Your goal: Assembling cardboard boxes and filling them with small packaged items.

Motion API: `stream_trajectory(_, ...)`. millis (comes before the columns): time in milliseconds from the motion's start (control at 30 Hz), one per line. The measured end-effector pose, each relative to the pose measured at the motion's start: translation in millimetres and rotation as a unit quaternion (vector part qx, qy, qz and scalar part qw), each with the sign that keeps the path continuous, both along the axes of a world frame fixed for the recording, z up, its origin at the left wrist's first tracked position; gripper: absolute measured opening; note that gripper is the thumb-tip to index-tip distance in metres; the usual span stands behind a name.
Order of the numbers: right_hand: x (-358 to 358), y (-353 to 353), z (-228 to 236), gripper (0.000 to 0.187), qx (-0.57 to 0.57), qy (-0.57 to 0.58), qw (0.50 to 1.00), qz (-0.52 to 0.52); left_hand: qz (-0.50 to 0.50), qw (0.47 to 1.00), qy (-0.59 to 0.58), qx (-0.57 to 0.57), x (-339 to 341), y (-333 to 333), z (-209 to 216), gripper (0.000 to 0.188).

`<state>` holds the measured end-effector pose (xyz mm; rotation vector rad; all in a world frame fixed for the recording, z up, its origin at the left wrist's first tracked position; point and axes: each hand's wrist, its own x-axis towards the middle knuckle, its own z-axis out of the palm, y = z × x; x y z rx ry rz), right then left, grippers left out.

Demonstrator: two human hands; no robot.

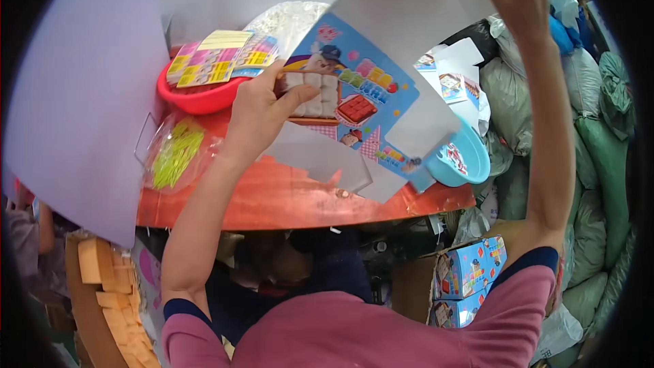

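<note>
Centre is blocked by the raised card sheet. Upper left is taken up by the red basin with stacked cards; below it, space is occupied by a clear bag. Far left is closed off by a pale panel. Right is obstructed by the blue bowl, then piled sacks. Narrow passage is left along the orange tabletop's near edge, lower centre.

The worktop is orange-red, its glossy surface marked and scuffed. A red plastic basin stands on it; just in front of that basin lies a clear plastic bag of yellow-green strips. A light-blue plastic basin sits there too — well right of the red one.
</note>
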<state>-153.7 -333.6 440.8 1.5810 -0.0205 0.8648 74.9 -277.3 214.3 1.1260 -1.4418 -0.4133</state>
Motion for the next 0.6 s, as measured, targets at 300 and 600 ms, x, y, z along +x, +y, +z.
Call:
stream_trajectory(300,4.7,-38.8,-173.4,0.025,0.59,-0.044,0.803,0.066,0.087,0.972,0.217,0.012,14.3,38.4,-72.4,0.039)
stream_trajectory(600,-12.3,-106.3,-177.1,0.047,0.788,0.011,0.616,0.016,0.073,0.966,0.245,0.042,21.9,36.1,-82.7,0.038)
